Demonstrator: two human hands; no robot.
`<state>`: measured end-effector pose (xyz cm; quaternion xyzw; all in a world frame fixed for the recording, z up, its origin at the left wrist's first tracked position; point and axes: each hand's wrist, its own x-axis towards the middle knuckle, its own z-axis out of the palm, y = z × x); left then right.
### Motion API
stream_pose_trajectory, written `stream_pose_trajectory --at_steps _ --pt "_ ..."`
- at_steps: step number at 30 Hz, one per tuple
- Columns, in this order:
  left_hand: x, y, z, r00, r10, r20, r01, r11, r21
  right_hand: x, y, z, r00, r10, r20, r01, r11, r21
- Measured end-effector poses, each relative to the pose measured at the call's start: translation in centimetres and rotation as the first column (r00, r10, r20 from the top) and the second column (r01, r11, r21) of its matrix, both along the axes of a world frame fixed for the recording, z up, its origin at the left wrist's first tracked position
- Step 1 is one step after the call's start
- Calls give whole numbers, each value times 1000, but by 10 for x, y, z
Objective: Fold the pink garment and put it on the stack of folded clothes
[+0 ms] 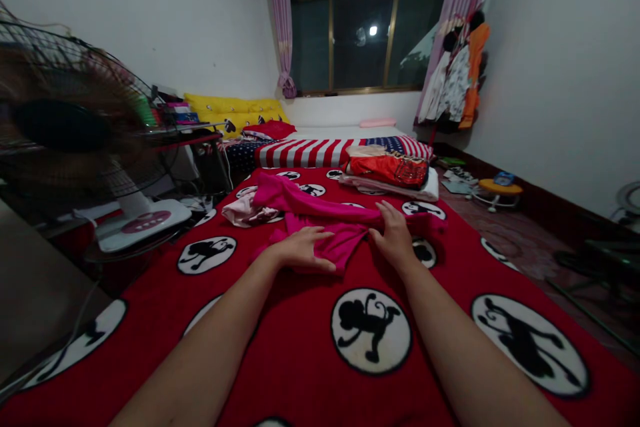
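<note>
A bright pink garment lies crumpled on a red blanket printed with black-and-white monkey circles. My left hand rests on the garment's near left part, fingers stretched flat and pointing right. My right hand lies on the garment's right side, fingers spread and pressing the cloth down. Neither hand grips the fabric. A pale pink piece of clothing lies just left of the pink garment.
A stack of folded clothes sits farther back on the bed, near a striped flag-pattern cover. A standing fan is close at left. Clothes hang on a rack at right; a small stool stands on the floor.
</note>
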<state>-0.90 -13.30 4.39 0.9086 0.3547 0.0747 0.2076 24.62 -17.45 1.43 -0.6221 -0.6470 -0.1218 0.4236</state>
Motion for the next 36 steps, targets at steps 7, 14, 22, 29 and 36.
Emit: stream_pose_trajectory --at_steps 7,14,22,29,36 --pt "9 -11 5 996 -33 -77 47 981 187 2 -2 2 987 -31 -155 -9 967 -254" --pt "22 -23 16 951 10 309 9 998 -61 35 15 10 276 175 -945 208 949 237" --pt "48 -60 35 804 -160 573 326 924 -199 42 5 23 53 243 -968 208 946 249" --pt "37 -19 9 754 -80 652 12 994 108 -41 -40 54 149 443 -884 -791 590 162" --pt "-6 32 1 214 449 868 -538 795 -279 -36 -35 55 497 431 -753 -559 823 102"
